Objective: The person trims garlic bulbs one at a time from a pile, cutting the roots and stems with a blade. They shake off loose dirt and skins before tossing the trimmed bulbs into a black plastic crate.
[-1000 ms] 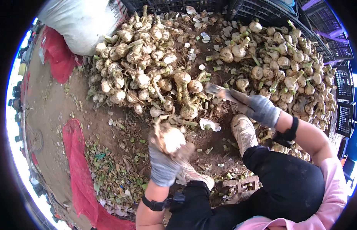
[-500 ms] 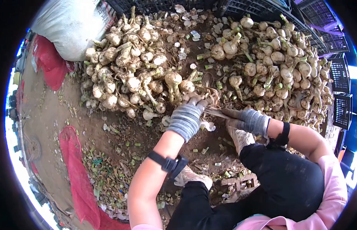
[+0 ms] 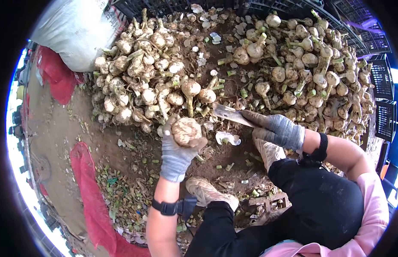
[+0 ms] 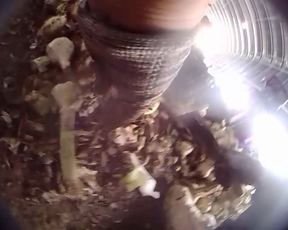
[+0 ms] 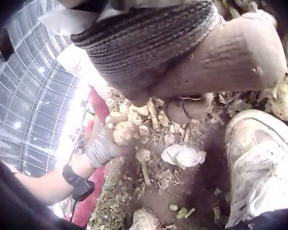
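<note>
My gloved left hand [image 3: 177,156] grips a pale garlic bulb [image 3: 186,131], fingers round its sides and its rough, mottled face turned up. In my gloved right hand [image 3: 278,130] is the handle of a knife with a broad, dirty blade [image 3: 233,115]. The blade points left, apart from the held bulb. Just beyond the left hand lies a heap of garlic bulbs [image 3: 137,66] with stems. In the right wrist view the left hand [image 5: 103,146] shows again round the bulb [image 5: 126,133]. The left wrist view is blurred, and the held bulb is hidden there.
A second garlic heap [image 3: 310,64] lies at the right, with black crates [image 3: 381,81] behind it. A white sack [image 3: 79,34] stands at the back left. Red netting [image 3: 90,192] and leafy trimmings [image 3: 122,188] lie on the ground, near the person's shoes [image 3: 207,192].
Half a second ago the left hand was farther forward, up at the knife blade. It has since drawn back to the left, holding the bulb; the knife hand has moved only slightly.
</note>
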`<action>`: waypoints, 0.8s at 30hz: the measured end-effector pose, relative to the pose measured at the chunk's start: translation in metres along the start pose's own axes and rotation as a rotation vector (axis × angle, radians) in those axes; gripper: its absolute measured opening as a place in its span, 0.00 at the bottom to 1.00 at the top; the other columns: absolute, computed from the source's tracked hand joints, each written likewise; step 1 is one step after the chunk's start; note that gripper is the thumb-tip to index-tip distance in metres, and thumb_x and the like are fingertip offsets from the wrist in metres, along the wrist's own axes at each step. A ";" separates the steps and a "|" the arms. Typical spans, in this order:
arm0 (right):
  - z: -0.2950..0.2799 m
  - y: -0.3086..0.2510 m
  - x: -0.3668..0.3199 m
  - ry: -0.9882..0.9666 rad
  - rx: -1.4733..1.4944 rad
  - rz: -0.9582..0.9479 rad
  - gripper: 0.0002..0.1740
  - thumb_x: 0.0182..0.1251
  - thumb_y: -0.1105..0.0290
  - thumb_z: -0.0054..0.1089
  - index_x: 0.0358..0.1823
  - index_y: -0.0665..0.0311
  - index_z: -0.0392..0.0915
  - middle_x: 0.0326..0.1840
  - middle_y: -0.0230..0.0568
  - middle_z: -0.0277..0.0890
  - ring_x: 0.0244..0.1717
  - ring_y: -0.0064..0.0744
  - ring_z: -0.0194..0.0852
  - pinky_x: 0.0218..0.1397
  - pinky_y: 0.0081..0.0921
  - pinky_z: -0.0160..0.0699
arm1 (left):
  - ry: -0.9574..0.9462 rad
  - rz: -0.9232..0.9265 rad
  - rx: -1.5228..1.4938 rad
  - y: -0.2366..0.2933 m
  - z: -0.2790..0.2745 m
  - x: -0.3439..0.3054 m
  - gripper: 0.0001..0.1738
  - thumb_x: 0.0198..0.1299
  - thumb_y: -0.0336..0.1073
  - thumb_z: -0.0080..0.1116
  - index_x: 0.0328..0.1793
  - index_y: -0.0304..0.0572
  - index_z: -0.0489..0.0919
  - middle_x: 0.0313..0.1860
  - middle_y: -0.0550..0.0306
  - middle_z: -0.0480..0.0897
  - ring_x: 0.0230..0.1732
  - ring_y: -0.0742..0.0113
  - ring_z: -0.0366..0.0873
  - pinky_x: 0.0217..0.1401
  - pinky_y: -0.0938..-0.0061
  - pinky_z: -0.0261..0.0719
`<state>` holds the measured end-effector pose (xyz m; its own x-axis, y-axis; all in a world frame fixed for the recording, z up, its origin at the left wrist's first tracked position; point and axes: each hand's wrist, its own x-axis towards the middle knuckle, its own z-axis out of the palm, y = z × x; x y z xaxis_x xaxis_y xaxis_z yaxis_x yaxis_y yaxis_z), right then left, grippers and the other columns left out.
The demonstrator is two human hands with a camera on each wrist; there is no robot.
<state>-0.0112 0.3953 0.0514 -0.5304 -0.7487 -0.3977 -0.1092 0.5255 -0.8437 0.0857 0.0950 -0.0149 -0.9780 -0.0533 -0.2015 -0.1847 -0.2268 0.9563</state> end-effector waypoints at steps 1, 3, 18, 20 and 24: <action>0.002 -0.003 0.001 0.050 -0.023 -0.099 0.32 0.72 0.55 0.48 0.74 0.59 0.55 0.53 0.59 0.76 0.53 0.53 0.77 0.55 0.36 0.75 | 0.049 0.059 -0.080 0.004 0.002 -0.006 0.44 0.42 0.21 0.72 0.67 0.54 0.65 0.57 0.55 0.75 0.57 0.62 0.75 0.54 0.69 0.84; -0.012 -0.038 0.000 -0.008 -0.115 -0.151 0.31 0.71 0.56 0.49 0.72 0.60 0.57 0.48 0.60 0.77 0.46 0.56 0.79 0.49 0.39 0.78 | 0.006 0.008 -0.058 0.031 0.004 -0.011 0.44 0.44 0.26 0.73 0.69 0.49 0.64 0.60 0.54 0.74 0.59 0.61 0.74 0.56 0.67 0.82; 0.013 -0.080 0.029 -0.016 -0.320 -0.689 0.35 0.65 0.53 0.56 0.71 0.56 0.61 0.23 0.42 0.71 0.18 0.44 0.72 0.21 0.37 0.68 | -0.340 0.028 0.553 0.090 0.029 -0.026 0.31 0.58 0.38 0.59 0.66 0.43 0.63 0.58 0.56 0.74 0.57 0.64 0.74 0.64 0.66 0.72; 0.013 -0.084 0.027 -0.059 -0.357 -0.668 0.35 0.64 0.53 0.57 0.71 0.56 0.61 0.23 0.42 0.71 0.18 0.44 0.72 0.21 0.37 0.69 | -0.384 0.079 0.698 0.093 0.032 -0.025 0.31 0.56 0.38 0.61 0.66 0.43 0.64 0.57 0.57 0.74 0.56 0.64 0.75 0.64 0.65 0.72; 0.015 -0.089 0.024 -0.092 -0.361 -0.672 0.36 0.68 0.55 0.52 0.75 0.50 0.52 0.18 0.43 0.70 0.18 0.44 0.73 0.21 0.37 0.70 | -0.336 0.117 0.777 0.093 0.039 -0.025 0.32 0.53 0.40 0.63 0.64 0.45 0.66 0.55 0.59 0.76 0.55 0.66 0.76 0.64 0.64 0.71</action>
<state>-0.0013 0.3246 0.1116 -0.1832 -0.9761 0.1171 -0.6594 0.0337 -0.7510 0.0894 0.1133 0.0875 -0.9490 0.2845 -0.1362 0.0255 0.4997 0.8658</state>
